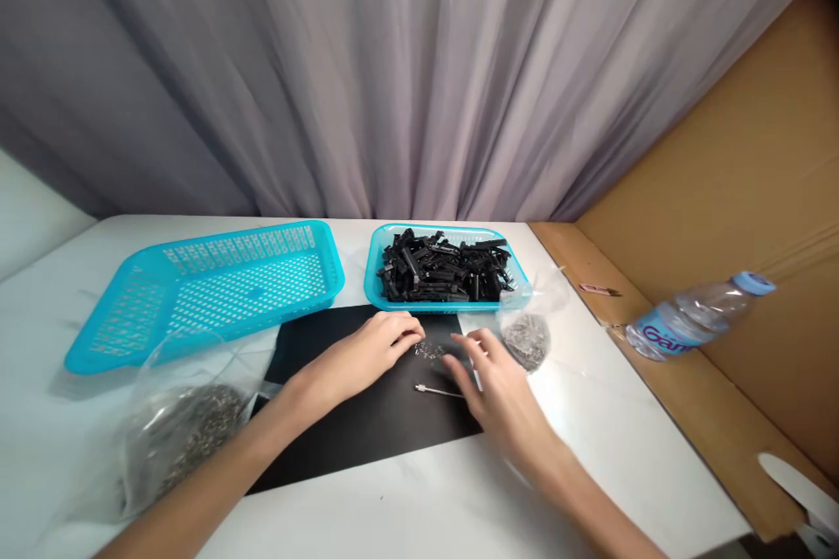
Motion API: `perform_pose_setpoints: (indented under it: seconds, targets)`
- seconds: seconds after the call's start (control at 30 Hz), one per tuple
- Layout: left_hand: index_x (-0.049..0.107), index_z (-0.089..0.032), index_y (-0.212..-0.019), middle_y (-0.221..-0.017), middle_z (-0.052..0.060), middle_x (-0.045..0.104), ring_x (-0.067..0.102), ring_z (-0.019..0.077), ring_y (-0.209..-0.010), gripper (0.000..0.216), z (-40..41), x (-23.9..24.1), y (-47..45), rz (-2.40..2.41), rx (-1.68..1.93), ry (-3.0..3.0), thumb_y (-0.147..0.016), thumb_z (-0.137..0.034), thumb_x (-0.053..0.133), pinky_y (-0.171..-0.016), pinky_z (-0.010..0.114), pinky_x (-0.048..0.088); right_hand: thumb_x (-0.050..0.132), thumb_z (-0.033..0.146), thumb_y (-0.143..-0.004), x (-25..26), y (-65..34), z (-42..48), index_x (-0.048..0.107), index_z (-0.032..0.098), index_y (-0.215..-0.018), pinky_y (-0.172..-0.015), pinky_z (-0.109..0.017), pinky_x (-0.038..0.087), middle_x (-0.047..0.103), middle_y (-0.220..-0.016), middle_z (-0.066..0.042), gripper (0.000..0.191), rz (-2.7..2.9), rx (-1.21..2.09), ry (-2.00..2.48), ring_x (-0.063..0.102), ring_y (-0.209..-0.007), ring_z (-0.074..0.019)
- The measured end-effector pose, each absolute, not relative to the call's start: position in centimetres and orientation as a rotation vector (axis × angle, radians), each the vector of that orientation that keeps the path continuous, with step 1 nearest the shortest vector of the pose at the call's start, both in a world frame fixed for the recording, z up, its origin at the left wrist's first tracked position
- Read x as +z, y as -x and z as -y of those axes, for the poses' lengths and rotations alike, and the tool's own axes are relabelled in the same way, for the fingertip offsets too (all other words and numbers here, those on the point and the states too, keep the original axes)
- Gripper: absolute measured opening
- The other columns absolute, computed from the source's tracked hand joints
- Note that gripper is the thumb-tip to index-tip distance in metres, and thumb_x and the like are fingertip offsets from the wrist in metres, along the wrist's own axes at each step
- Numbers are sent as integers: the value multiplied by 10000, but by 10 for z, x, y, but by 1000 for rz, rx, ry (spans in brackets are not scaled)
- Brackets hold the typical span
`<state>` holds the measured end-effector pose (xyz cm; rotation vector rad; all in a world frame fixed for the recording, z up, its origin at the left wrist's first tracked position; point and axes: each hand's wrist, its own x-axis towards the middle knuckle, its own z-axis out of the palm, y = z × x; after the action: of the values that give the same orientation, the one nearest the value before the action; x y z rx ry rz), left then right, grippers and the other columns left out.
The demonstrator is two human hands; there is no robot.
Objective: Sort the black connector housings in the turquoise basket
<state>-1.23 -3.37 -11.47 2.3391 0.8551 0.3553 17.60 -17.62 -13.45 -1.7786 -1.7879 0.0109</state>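
Over a black mat (354, 428), my left hand (380, 348) is closed, fingertips pressed together at the left edge of a small scatter of shiny metal bits (430, 351). Whatever sits in that pinch, if anything, is too small to make out. On the other side of the scatter, my right hand (490, 374) has its thumb and fingers apart, and no object shows between them. A thin white stick-like tool with a metal tip (438, 390) lies on the mat, its right end running towards my right hand.
Behind the mat, a blue basket (373, 279) holds many black plastic parts (446, 269). Another blue basket (118, 314) stands left. Clear bags of small metal pieces lie at left (190, 428) and right (526, 341). A plastic bottle (698, 319) lies tilted by the cardboard wall (753, 183).
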Motion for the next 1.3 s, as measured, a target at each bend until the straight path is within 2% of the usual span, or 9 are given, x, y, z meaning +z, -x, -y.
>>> perform_pose_setpoints:
  seconds: [0.1, 0.17, 0.3, 0.5, 0.6, 0.7, 0.9, 1.17, 1.3]
  targets:
    - [725, -278, -1149, -1182, 23, 708, 650, 213, -1126, 285, 28, -117, 17, -847, 356, -2348, -1050, -360, 471, -1018, 338, 490, 477, 348, -1058, -161, -157, 163, 555, 136, -1401, -868, -476, 586, 602, -1149, -176, 411, 1789, 128, 1757, 635, -1033, -313]
    - [742, -263, -1124, -1140, 32, 726, 659, 218, -1108, 283, 24, -115, 17, -760, 327, -2354, -1043, -342, 483, -999, 337, 498, 504, 311, -1045, -163, -154, 156, 562, 135, -1393, -908, -484, 574, 587, -1144, -169, 394, 1808, 177, 1714, 603, -1068, -316]
    - [751, -256, -1128, -1142, 37, 735, 665, 226, -1108, 283, 24, -108, 18, -784, 350, -2338, -1036, -330, 493, -996, 350, 505, 518, 234, -1032, -156, -156, 148, 669, 171, -1161, -842, -426, 568, 584, -1059, -118, 208, 1849, 294, 1625, 582, -999, -275]
    - [689, -256, -1289, -1284, 43, 670, 629, 239, -1201, 310, 43, -109, 31, -841, 377, -2461, -989, -300, 624, -1056, 391, 504, 589, 289, -1015, -170, -163, 138, 715, 191, -822, -792, -323, 547, 600, -906, -52, 250, 1712, 499, 1390, 628, -857, -193]
    - [695, -236, -1281, -1245, 56, 640, 589, 238, -1219, 295, 54, -124, 31, -837, 447, -2539, -998, -277, 623, -1073, 423, 508, 571, 322, -1029, -173, -167, 136, 741, 208, -896, -806, -324, 546, 634, -917, -55, 244, 1748, 488, 1370, 643, -875, -197]
    - [717, -227, -1214, -1135, 49, 637, 607, 205, -1123, 249, 61, -141, 29, -837, 537, -2491, -1036, -281, 551, -1024, 390, 558, 485, 308, -1065, -173, -170, 137, 720, 215, -1009, -805, -338, 538, 643, -955, -69, 259, 1866, 347, 1423, 628, -896, -208]
    - [724, -228, -1176, -1019, 34, 637, 615, 179, -1025, 306, 65, -155, 25, -770, 572, -2553, -1076, -237, 435, -993, 361, 583, 402, 295, -1093, -172, -177, 137, 614, 207, -1022, -850, -339, 538, 615, -1009, -69, 240, 1846, 313, 1416, 626, -930, -196]
    - [674, -184, -1153, -1066, 61, 632, 600, 232, -1031, 302, 70, -162, 26, -786, 501, -2777, -1056, -107, 399, -973, 439, 541, 420, 244, -1085, -146, -184, 147, 593, 221, -1009, -839, -291, 523, 593, -1018, -61, 190, 1776, 316, 1364, 624, -924, -173]
    - [644, -181, -1079, -1069, 59, 605, 601, 229, -1031, 238, 70, -157, 24, -836, 473, -2607, -1076, -175, 407, -965, 429, 525, 436, 248, -1079, -105, -199, 157, 608, 221, -1005, -831, -298, 519, 615, -1012, -70, 189, 1748, 120, 1386, 635, -921, -181]
